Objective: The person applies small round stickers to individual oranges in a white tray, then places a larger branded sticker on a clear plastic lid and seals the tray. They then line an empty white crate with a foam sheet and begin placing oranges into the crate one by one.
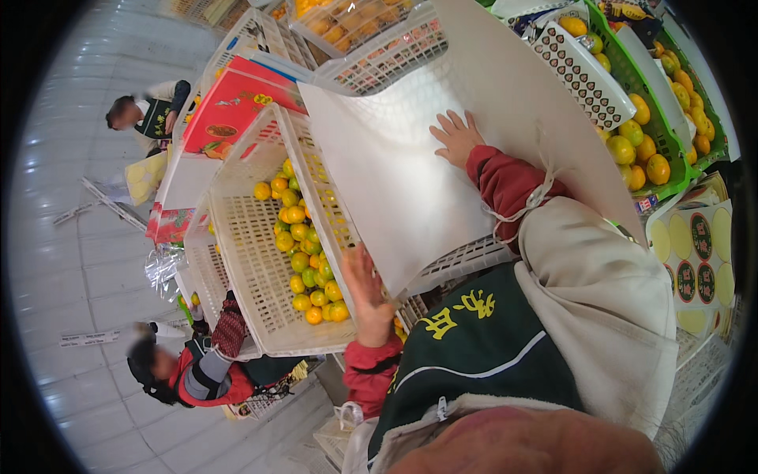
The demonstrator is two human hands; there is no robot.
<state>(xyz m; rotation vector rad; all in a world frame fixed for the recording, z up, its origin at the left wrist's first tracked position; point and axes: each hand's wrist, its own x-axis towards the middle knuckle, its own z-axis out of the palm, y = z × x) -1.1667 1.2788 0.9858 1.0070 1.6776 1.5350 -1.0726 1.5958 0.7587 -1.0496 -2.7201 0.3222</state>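
A large glossy white sheet point(379, 158) lies in front of me, slightly bowed, over white plastic crates. My right hand point(460, 141) rests flat on its upper right part with the fingers spread. Along the sheet's lower left edge my left hand point(367, 296) is held with its fingers stretched out, next to the crate wall; the fingers are a little blurred. To the left of that hand stands a white slatted crate point(245, 229). Green and orange citrus fruits point(296, 229) lie inside it.
At the upper right, green-lined crates point(679, 170) hold more citrus. A sheet of round stickers point(703, 253) is at the right. Red printed cartons point(229, 107) stand at the upper left. Two people work nearby: one at the far left point(154, 118), one at the lower left point(213, 387).
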